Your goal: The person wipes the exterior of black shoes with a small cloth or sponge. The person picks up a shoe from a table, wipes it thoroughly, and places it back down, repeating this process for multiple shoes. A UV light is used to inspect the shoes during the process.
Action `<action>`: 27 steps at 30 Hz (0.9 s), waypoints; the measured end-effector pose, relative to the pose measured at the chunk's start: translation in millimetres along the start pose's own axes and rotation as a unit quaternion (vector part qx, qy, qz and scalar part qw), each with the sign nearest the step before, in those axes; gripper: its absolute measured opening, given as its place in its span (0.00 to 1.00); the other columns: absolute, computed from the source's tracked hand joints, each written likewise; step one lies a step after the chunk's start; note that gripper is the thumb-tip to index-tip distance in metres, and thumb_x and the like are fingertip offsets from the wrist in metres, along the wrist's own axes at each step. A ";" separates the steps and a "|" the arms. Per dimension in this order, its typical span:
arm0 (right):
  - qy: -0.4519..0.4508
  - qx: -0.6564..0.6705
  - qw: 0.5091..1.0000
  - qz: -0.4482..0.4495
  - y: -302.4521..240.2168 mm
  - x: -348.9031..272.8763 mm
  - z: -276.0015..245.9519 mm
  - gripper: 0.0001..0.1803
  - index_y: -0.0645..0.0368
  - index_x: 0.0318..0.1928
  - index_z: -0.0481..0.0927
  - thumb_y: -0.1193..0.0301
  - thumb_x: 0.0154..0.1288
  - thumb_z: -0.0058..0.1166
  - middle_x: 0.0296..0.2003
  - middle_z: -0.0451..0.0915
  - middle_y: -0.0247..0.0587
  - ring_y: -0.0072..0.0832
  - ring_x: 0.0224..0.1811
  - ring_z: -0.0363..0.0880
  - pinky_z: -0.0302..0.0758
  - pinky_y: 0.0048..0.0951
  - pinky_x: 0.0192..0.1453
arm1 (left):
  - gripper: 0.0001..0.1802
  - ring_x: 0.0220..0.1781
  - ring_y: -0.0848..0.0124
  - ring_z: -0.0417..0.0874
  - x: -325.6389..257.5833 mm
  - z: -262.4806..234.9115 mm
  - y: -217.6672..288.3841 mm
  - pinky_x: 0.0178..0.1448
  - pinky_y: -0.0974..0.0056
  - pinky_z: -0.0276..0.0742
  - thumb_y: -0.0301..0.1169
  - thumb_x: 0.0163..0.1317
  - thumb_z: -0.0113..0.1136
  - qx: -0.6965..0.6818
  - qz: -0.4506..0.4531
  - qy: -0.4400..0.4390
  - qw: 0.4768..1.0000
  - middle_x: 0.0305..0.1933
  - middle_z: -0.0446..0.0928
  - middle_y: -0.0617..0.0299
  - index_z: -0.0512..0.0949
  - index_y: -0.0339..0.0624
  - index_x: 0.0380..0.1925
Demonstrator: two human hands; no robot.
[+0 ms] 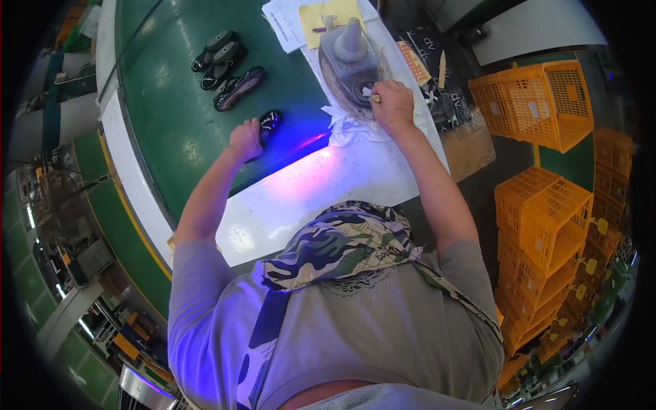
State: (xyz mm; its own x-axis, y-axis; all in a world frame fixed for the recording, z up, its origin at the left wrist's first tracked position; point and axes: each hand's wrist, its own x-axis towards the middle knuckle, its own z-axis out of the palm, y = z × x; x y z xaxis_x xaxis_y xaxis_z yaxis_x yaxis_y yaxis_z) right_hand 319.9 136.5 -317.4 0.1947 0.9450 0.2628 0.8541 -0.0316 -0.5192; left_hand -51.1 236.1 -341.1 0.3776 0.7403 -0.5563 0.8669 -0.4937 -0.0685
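On the green conveyor belt [178, 89], my left hand [245, 141] is closed round a glossy black shoe [271, 123]. Farther up the belt lie several more black shoes [238, 89], some with their insides showing. My right hand [394, 107] pinches a small pale-handled tool [375, 98]; its working end is too small to make out clearly. That hand is over a small dark round pot [359, 87]. Just beyond it stands a translucent squat container with a grey cone-shaped top [350, 44]. A crumpled white cloth [348, 128] lies left of my right wrist.
Papers [283, 24] and a yellow sheet [328, 17] lie at the far end of the white side table [273, 219]. Orange crates [543, 219] are stacked on the right. Purple light falls on the belt's near edge. A cardboard piece [471, 147] lies beyond my right forearm.
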 end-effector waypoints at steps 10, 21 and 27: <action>-0.008 -0.050 0.994 -0.097 -1.9 6.7 10.4 0.03 0.52 0.26 0.78 0.75 0.48 0.55 0.29 0.77 0.38 0.39 0.38 0.76 0.67 0.42 0.43 | 0.30 0.45 0.51 0.85 -10.2 -0.8 1.3 0.47 0.53 0.82 0.39 0.48 0.70 -0.030 -0.106 -0.077 0.991 0.41 0.82 0.42 0.74 0.32 0.49; -0.099 -0.025 0.988 0.113 9.3 -2.8 -12.5 0.08 0.53 0.33 0.83 0.67 0.52 0.58 0.32 0.83 0.46 0.43 0.38 0.82 0.73 0.47 0.41 | 0.32 0.44 0.63 0.84 -64.3 -3.1 -5.5 0.53 0.60 0.81 0.27 0.45 0.72 -0.847 -0.013 0.119 0.518 0.44 0.81 0.55 0.72 0.31 0.52; -0.098 0.064 0.979 0.169 -1.6 -3.2 -47.3 0.11 0.58 0.33 0.82 0.66 0.51 0.65 0.29 0.83 0.44 0.38 0.30 0.82 0.76 0.37 0.37 | 0.32 0.53 0.63 0.81 -145.8 -58.5 76.0 0.62 0.58 0.76 0.21 0.46 0.70 -0.816 0.134 0.282 0.487 0.51 0.78 0.52 0.70 0.34 0.54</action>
State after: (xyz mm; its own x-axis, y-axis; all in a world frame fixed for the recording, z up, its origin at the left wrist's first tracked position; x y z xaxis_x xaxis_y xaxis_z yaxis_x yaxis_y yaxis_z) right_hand 340.7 118.1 -278.9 0.3484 0.9324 -0.0960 0.6868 -0.3237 -0.6508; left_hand -21.3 117.4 -216.8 0.1773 0.9840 -0.0168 -0.3075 0.0716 0.9488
